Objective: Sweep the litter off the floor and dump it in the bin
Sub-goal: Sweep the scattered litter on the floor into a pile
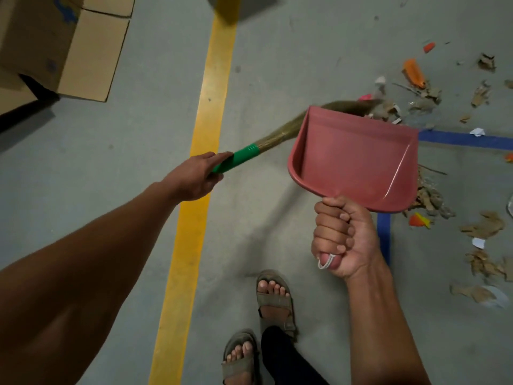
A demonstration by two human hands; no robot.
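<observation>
Grey concrete floor (305,51), crossed by a yellow painted line (200,151) and blue tape (466,138), spreads beneath a person in sandals (274,298). Left hand (194,176) has its fingers (219,157) curled round the green handle of a broom (238,159), whose straw bristles reach away from those fingers and pass behind the dustpan toward the litter. Right hand (344,237) has its fingers (330,226) clamped on the handle of a red dustpan (358,159), held up off the floor just above that fist; its tray shows nothing inside. Litter (427,195), made up of torn cardboard scraps, white paper bits and orange plastic pieces, lies on the floor beyond and to the right of the right-hand fingers, partly hidden by the pan. Cardboard boxes (69,43) stand well off to the far left of the left-hand fingers, their contents not visible.
</observation>
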